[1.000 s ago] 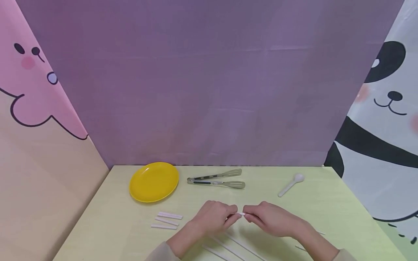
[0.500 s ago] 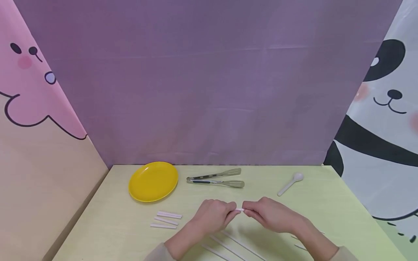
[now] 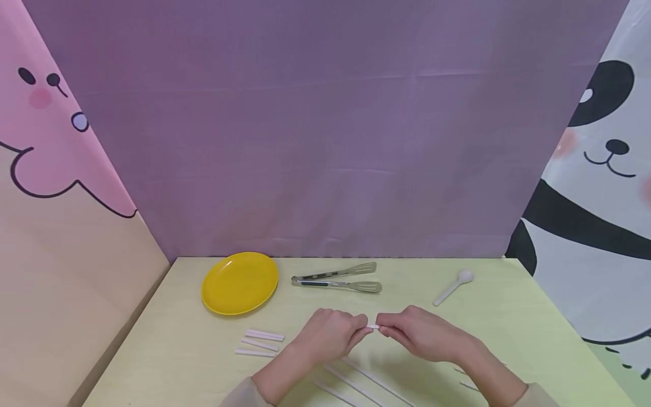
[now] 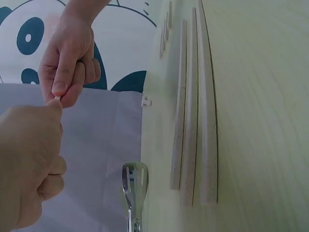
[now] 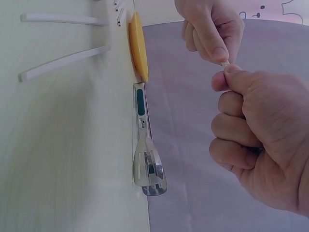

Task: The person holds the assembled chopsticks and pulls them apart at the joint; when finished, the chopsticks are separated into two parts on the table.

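Observation:
Both hands meet over the table, gripping one thin white stick from opposite ends. Only a short bit of it shows between the fingertips. My left hand pinches one end between thumb and curled index finger. At the other end, my right hand has the same pinch, its other fingers folded in, as the right wrist view shows. Below the hands lie three long white sticks, side by side on the table. To the left of my left hand rest several short white sticks.
A yellow plate stands at the back left, with metal tongs to its right. Farther right lies a pale spoon. Several thin pieces lie partly behind the right forearm. A purple cloth hangs behind the table's back edge.
Both hands have risen slightly in the head view, still pinching the white stick between them. The things on the table have not moved.

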The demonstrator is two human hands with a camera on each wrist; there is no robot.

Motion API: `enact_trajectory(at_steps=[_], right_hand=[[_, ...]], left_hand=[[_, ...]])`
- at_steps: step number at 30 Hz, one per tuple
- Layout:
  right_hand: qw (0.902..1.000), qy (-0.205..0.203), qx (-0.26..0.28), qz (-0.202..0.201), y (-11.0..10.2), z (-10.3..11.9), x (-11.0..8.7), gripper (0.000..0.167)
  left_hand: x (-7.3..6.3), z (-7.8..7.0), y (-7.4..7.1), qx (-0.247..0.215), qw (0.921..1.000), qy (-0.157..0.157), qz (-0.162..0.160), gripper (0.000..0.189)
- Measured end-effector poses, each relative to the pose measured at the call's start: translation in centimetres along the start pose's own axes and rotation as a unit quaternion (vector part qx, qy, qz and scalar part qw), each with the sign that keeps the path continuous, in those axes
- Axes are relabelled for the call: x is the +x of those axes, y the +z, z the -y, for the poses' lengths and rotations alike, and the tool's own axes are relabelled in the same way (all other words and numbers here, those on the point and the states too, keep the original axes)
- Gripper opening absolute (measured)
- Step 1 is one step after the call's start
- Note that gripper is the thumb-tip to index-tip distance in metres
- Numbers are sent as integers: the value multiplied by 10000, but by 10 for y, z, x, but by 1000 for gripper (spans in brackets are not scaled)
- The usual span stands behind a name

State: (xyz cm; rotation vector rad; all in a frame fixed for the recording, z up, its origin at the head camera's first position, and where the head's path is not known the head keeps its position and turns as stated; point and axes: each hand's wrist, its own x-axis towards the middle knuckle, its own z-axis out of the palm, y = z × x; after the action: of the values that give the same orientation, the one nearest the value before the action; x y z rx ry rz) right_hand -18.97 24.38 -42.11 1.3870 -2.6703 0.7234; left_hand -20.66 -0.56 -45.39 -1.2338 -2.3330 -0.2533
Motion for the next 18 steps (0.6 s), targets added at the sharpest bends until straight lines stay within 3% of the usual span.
enact_trajectory(at_steps=[3,7,12,15,18], right_hand=[[10000,-41,-18,-35,-1,0,1,28],[9999,-37,113,-16,0,0,0,30],[9991,-68,388,152,2,-2,-2,29],[9992,-165,347,128,3,-1,-3,28],[9996,-167,217,64,3,-1,-2,28]], left_hand=[[1,-4,-2,-241,9989,-299,265,40],[2,-8,-5,-193,9972,-478,537,38],[-1,-6,-8,-28,9976,-173,672,38],[-3,-2,-8,65,9986,100,518,38],[-3,-1,-9,119,9992,139,355,38]])
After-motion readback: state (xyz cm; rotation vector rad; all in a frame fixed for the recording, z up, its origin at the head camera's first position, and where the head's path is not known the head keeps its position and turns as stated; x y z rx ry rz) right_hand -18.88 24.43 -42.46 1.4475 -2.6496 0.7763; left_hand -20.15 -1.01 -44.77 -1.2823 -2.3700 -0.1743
